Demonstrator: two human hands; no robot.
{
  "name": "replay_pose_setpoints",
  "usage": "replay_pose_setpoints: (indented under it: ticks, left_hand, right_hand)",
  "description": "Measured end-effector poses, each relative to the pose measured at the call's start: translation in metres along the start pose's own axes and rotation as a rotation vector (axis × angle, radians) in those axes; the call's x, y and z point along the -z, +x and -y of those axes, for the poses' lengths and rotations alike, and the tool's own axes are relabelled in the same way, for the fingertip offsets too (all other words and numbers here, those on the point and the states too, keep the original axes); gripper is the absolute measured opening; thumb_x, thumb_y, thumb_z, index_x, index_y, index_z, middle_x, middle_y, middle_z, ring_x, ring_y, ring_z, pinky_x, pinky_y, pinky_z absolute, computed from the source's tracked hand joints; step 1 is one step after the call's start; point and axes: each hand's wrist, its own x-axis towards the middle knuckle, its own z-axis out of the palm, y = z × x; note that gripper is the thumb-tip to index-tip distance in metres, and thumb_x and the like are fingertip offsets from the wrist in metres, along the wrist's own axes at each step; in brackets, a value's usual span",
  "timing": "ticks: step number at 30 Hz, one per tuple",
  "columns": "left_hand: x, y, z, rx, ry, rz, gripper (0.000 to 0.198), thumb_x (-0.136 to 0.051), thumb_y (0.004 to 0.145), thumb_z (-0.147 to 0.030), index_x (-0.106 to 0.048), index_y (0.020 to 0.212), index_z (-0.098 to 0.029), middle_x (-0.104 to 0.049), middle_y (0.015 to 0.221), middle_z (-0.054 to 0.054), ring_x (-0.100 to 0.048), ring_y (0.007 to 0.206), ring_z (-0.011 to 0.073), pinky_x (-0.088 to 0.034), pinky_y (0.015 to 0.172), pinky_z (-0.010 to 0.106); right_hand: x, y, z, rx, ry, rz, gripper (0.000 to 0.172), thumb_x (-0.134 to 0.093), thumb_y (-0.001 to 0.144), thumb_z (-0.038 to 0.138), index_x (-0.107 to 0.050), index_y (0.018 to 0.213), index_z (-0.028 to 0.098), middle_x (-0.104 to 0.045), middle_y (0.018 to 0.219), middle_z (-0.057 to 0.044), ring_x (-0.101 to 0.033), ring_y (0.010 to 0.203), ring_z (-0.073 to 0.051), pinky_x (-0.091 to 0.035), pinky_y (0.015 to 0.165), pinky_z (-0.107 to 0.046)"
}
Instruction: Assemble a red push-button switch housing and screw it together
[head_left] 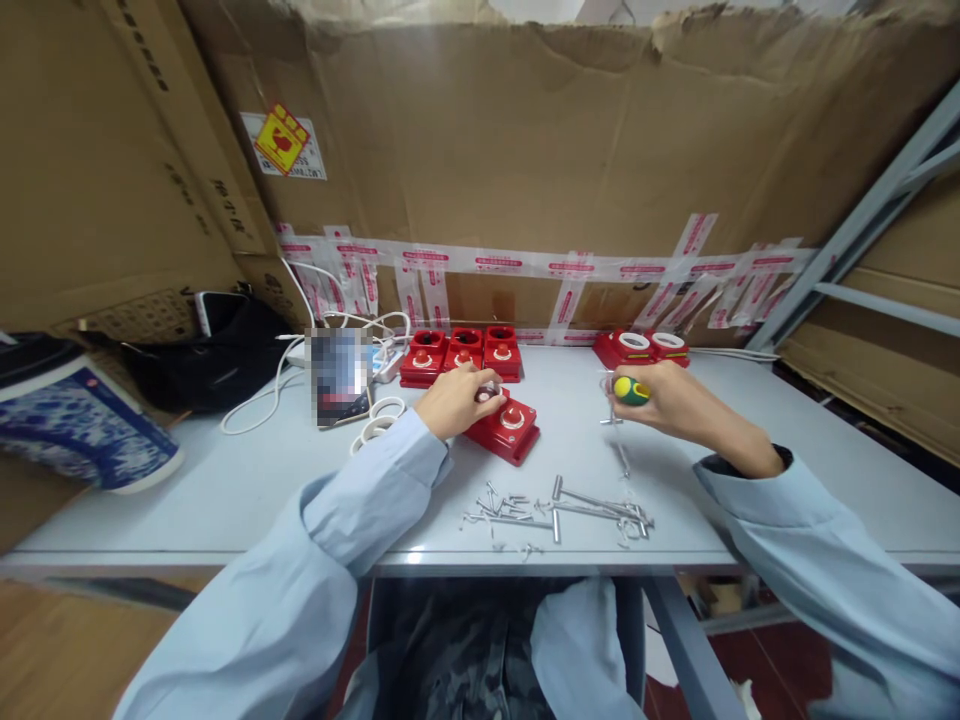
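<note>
My left hand point(459, 400) is closed, its curled fingers gripping the far end of a red box with a round red button point(513, 418). The box lies at an angle on the table, and its far part is mostly hidden under my fingers. Off to the right, my right hand point(660, 395) is wrapped round a screwdriver with a yellow and green handle point(630, 391). Below that hand, a thin metal chain with a small rod point(621, 455) shows against the tabletop; whether my fingers touch it I cannot tell. Near the front edge lie loose screws point(495, 503) and small metal hammers with chains point(600, 505).
Three red button boxes point(463, 352) stand in a row behind my left hand. At back right are red boxes with white rings point(651, 343). Loose white rings point(375, 428), a blurred-out phone-like device point(341, 375), white cables and a large blue-white cup point(82, 420) occupy the left. Cardboard walls the back.
</note>
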Motion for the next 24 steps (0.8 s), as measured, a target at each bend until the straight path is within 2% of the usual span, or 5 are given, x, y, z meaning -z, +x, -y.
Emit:
replay_pose_setpoints:
  ticks: [5, 10, 13, 17, 24]
  left_hand:
    - [0.001, 0.001, 0.004, -0.113, -0.160, 0.003, 0.032, -0.052, 0.080, -0.025, -0.061, 0.110, -0.020, -0.064, 0.104, 0.006, -0.060, 0.094, 0.0186, -0.045, 0.089, 0.031]
    - [-0.001, 0.002, 0.005, -0.242, -0.293, 0.039, 0.039, -0.053, 0.074, -0.013, -0.058, 0.112, -0.020, -0.063, 0.108, 0.004, -0.059, 0.096, 0.0162, -0.043, 0.092, 0.029]
    - [-0.006, 0.001, 0.002, -0.135, -0.248, -0.039, 0.036, -0.056, 0.081, -0.030, -0.055, 0.116, -0.020, -0.059, 0.109, 0.008, -0.055, 0.104, 0.0220, -0.042, 0.094, 0.037]
    - [-0.013, -0.001, -0.002, 0.081, -0.103, -0.091, 0.061, -0.057, 0.075, -0.062, -0.051, 0.119, -0.020, -0.051, 0.112, 0.013, -0.051, 0.107, 0.0328, -0.042, 0.089, 0.049]
    - [-0.011, 0.005, 0.004, 0.060, -0.160, -0.086, 0.043, -0.065, 0.072, -0.048, -0.058, 0.104, -0.020, -0.057, 0.092, 0.006, -0.058, 0.086, 0.0254, -0.045, 0.082, 0.041]
  right_hand:
    - [-0.011, 0.008, -0.004, 0.019, 0.276, -0.127, 0.011, -0.053, 0.074, 0.027, -0.059, 0.077, 0.018, -0.066, 0.077, -0.004, -0.059, 0.068, -0.016, -0.046, 0.067, -0.027]
    - [-0.016, 0.008, -0.019, -0.024, 0.294, -0.088, 0.014, -0.055, 0.070, 0.025, -0.063, 0.076, 0.016, -0.069, 0.077, -0.004, -0.062, 0.070, -0.017, -0.048, 0.067, -0.028]
    - [-0.019, 0.001, -0.029, -0.043, 0.264, -0.097, 0.016, -0.056, 0.070, 0.026, -0.065, 0.079, 0.016, -0.070, 0.081, -0.004, -0.064, 0.072, -0.018, -0.048, 0.068, -0.027]
    - [-0.022, -0.013, -0.039, -0.019, 0.085, -0.014, 0.016, -0.055, 0.072, 0.025, -0.066, 0.082, 0.018, -0.070, 0.077, -0.003, -0.064, 0.069, -0.018, -0.045, 0.065, -0.026]
    - [-0.032, -0.042, -0.031, -0.036, -0.218, 0.201, 0.020, -0.052, 0.075, 0.019, -0.067, 0.087, 0.023, -0.072, 0.079, -0.005, -0.066, 0.072, -0.022, -0.039, 0.062, -0.028]
